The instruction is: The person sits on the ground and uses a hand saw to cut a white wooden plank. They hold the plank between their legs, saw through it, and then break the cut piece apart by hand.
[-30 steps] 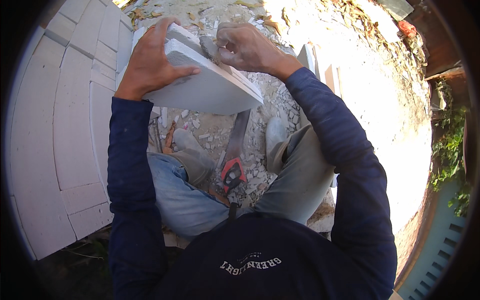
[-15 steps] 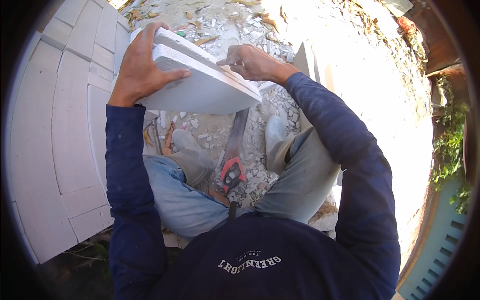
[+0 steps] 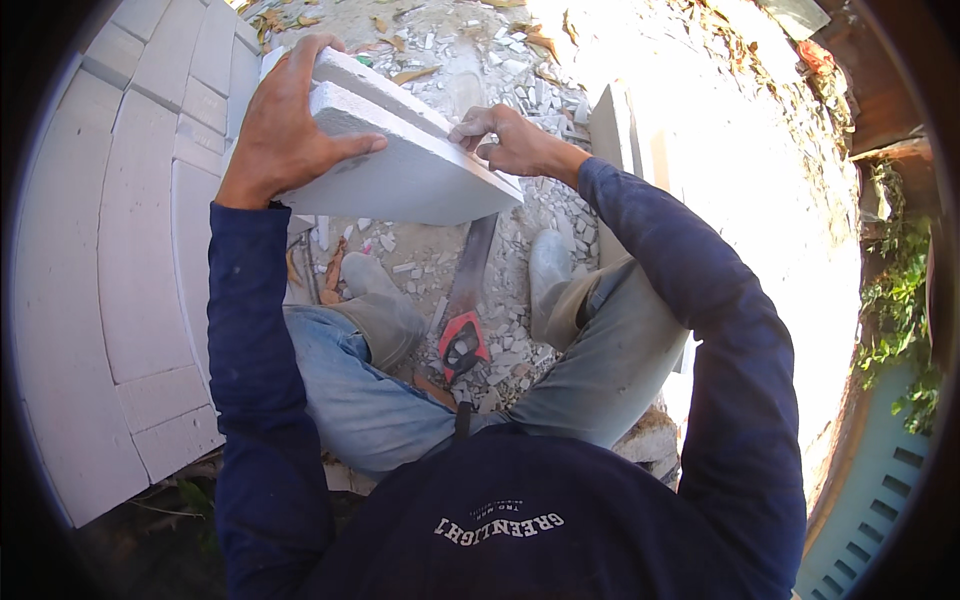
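A white lightweight concrete block [image 3: 400, 185] with a long groove or gap along its top edge is held up in front of me, tilted down to the right. My left hand [image 3: 285, 130] grips its left end, thumb on the near face and fingers over the far side. At the groove's right part, my right hand [image 3: 505, 140] has its fingers curled and pinched together against the edge. Whatever may be between those fingers is too small to make out. Below the block, a handsaw with a red and black handle [image 3: 463, 345] lies on the ground between my feet, its blade partly hidden by the block.
A wall or stack of pale blocks [image 3: 145, 240] rises on my left. Further pale slabs [image 3: 613, 130] stand upright to the right. White rubble [image 3: 510, 345] and dry leaves [image 3: 415, 75] cover the ground. Green plants [image 3: 890, 310] and a light-blue slotted panel [image 3: 880, 500] are at the far right.
My right hand has shifted slightly right and down along the groove. My left hand and the block have stayed nearly in place.
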{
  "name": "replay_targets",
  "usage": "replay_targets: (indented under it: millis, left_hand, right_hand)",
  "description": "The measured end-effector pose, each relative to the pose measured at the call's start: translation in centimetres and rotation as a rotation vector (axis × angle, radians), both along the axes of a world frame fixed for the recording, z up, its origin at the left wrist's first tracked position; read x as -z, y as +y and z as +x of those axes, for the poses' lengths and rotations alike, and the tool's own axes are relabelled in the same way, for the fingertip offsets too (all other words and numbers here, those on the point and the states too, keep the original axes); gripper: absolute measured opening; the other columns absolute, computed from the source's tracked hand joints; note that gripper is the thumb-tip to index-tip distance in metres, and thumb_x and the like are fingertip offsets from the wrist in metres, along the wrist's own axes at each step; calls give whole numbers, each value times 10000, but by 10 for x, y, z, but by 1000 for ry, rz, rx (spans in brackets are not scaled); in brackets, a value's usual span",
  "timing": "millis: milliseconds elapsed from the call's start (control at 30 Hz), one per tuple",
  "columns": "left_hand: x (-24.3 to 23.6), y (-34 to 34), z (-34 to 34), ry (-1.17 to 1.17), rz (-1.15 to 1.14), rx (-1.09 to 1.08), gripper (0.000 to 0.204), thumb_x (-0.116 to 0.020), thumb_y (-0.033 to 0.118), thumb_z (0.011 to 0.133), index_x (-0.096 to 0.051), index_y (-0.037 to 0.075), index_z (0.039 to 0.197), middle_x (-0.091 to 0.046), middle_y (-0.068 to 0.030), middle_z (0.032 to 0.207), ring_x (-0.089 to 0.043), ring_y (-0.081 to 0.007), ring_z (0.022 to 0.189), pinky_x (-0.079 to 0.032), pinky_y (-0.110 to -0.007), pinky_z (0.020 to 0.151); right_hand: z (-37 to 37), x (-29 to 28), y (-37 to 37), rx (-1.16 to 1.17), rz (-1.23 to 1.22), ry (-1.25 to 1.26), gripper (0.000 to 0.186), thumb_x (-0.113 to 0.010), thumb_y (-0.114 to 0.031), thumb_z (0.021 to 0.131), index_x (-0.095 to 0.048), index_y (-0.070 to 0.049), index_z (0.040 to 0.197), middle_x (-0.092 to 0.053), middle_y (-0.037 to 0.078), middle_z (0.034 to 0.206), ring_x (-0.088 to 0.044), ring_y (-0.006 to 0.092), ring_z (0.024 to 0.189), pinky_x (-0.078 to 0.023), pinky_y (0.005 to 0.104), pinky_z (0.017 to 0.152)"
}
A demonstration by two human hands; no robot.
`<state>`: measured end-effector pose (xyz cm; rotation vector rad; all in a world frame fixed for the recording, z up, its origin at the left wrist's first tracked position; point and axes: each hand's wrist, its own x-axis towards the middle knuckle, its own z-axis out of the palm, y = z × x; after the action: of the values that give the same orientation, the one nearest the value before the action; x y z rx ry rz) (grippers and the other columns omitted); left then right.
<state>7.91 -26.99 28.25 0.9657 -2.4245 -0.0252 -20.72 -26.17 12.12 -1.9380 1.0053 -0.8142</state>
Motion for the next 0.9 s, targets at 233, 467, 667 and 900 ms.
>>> replay_targets:
  millis: [233, 467, 667, 900]
  left_hand:
    - [-1, 4, -2, 6, 20, 10, 898, -964, 333, 607, -503, 89, 1338, -663, -171, 1145, -666, -334, 1097, -534, -420, 960]
    - [1, 2, 1, 20, 40, -4, 913, -972, 398, 589, -516, 94, 1320, -666, -190, 1150, -669, -368, 1093, -538, -432, 960]
    - [-1, 2, 3, -2, 9, 20, 910, -971, 386, 597, -514, 93, 1328, -658, -185, 1162, -665, -357, 1105, -537, -430, 963]
    - [2, 1, 4, -9, 16, 40, 921, -959, 301, 628, -475, 92, 1384, -650, -169, 1174, -663, -315, 1104, -548, -418, 946]
  right_hand:
    - [0, -4, 1, 77, 41, 2, 345, -572, 120, 784, -761, 38, 1061, -717, 179, 1031, -692, 259, 965, -556, 351, 883]
    - [4, -7, 5, 100, -208, 230, 205, -675, -38, 879, -767, 19, 1054, -733, 177, 1021, -706, 314, 938, -547, 389, 869]
    - [8, -10, 2, 46, -278, 371, 196, -674, -100, 906, -767, 10, 1039, -734, 174, 1005, -702, 351, 904, -547, 406, 844]
    - [1, -15, -6, -23, -327, 427, 210, -671, -154, 921, -765, -6, 1036, -740, 184, 960, -704, 362, 896, -548, 419, 838]
